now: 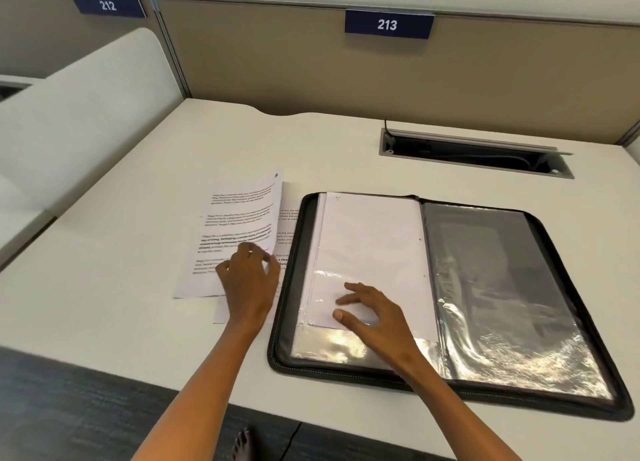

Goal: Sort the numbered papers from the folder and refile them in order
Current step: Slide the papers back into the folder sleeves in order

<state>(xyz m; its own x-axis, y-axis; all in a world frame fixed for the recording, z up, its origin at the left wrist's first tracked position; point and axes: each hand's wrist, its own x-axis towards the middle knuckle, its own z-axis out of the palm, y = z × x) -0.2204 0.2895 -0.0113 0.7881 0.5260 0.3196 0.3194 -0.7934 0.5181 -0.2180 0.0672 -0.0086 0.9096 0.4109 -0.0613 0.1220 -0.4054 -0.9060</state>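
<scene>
A white desk (145, 190) was observed, bounded at the rear by a tan partition panel (284, 62). Two blue number plates were fixed along the top of the partition: one marked 213 (388, 24), another marked 212 (108, 5) further left. A recessed cable slot (474, 152) with its flap raised was set into the desk surface at the right rear. A white curved divider (86, 111) stood at the left. Dark carpet (69, 405) was visible below the desk's near edge.
</scene>
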